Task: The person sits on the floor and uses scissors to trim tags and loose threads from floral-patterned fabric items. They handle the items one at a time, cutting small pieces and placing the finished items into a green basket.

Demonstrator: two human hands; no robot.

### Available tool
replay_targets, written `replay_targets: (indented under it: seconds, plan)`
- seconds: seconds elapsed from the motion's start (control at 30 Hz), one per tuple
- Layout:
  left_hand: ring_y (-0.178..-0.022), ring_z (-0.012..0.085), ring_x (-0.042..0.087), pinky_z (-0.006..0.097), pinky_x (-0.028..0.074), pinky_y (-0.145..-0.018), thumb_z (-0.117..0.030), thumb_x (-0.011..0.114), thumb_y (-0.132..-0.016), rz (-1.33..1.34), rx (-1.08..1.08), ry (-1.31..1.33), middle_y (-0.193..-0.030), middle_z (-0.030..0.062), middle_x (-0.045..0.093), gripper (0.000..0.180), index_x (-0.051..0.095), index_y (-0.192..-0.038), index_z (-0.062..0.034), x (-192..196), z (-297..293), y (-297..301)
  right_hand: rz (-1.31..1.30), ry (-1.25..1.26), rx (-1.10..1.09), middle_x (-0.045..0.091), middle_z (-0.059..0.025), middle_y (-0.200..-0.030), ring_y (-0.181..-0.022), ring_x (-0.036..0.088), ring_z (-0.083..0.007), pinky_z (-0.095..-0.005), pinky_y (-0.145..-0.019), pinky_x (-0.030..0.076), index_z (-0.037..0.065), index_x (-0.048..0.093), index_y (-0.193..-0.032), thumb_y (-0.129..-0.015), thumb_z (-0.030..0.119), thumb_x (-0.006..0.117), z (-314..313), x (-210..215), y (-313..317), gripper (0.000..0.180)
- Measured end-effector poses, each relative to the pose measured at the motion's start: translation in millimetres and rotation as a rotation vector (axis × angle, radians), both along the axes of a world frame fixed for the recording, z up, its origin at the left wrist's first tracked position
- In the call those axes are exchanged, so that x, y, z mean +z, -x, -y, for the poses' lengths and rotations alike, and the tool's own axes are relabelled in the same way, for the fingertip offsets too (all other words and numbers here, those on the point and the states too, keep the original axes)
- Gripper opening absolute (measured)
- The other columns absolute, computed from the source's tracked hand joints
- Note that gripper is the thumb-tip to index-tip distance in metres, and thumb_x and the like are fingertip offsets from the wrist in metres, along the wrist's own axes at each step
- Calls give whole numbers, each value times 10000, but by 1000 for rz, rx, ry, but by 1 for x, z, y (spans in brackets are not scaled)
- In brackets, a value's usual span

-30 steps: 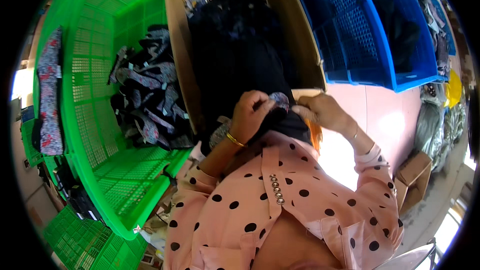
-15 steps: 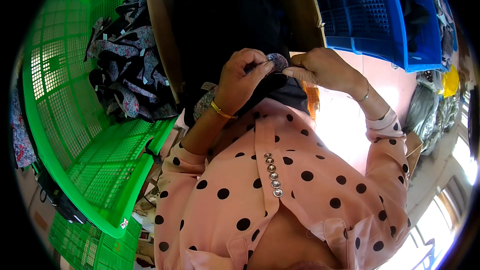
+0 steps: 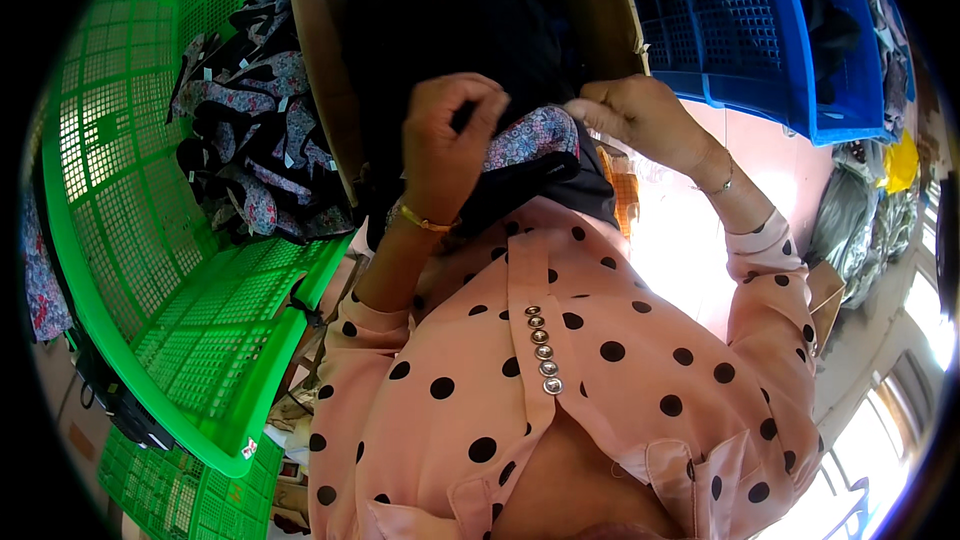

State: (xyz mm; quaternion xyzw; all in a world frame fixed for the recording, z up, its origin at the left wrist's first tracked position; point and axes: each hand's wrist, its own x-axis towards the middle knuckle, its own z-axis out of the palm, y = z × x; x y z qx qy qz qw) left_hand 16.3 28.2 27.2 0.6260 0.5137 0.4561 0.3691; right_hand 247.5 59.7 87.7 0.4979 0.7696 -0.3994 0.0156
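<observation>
A small sewn cloth piece (image 3: 538,136), floral with a black edge, lies over the dark cloth at my lap. My right hand (image 3: 648,122) is closed, its thumb and forefinger pinching the far right end of the floral cloth piece. At the other end, my left hand (image 3: 446,135) is raised beside the cloth with thumb and fingertips drawn together. Whatever sits in that pinch, if anything, is too small to make out. Part of the cloth's left end is hidden behind my left hand.
On the left, a green plastic crate (image 3: 135,270) stands by a heap of floral-and-black cloth pieces (image 3: 245,110) with white tags. Ahead is an open cardboard box (image 3: 322,50) with dark contents. A blue crate (image 3: 795,50) and grey plastic bags (image 3: 850,220) are at the right.
My left hand has moved left and slightly up, off the cloth piece. More of the floral side now shows, opened out between my hands. My right hand has shifted a little upward.
</observation>
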Motion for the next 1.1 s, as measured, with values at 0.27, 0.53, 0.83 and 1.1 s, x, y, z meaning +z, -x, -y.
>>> replay_targets:
  seconds: [0.27,0.53,0.83,1.1]
  plan:
    - [-848,266,603,344,485,-753,-92,747,-741,-355,-120,-199,-946,92,653,265,657,-985,-48,36,39,12,-497,249,-448,419,1,-618,-580,447,-67,-206,-548,392,45,520,-906,-992,509,405,43,-36,-10,485]
    - [-781,246,573,344,460,-694,-124,762,-717,-383,-121,-319,-877,57,649,251,668,-941,-60,21,57,-23,-104,-114,-137,584,-116,-635,-576,595,-262,-338,-545,458,31,597,-866,-948,462,512,47,-23,-17,447]
    - [-841,200,580,338,413,-757,-139,759,-707,-572,-68,-419,-864,-3,657,164,700,-859,-115,19,48,-24,176,-87,71,621,-127,-642,-598,627,-278,-353,-577,499,40,654,-849,-908,509,533,40,8,-9,488]
    - [-825,170,587,319,406,-771,-134,776,-662,-623,-9,-526,-850,-35,653,205,694,-850,-143,12,49,-27,187,-113,94,612,-125,-627,-598,618,-291,-368,-571,491,53,653,-804,-904,519,525,40,3,-8,494]
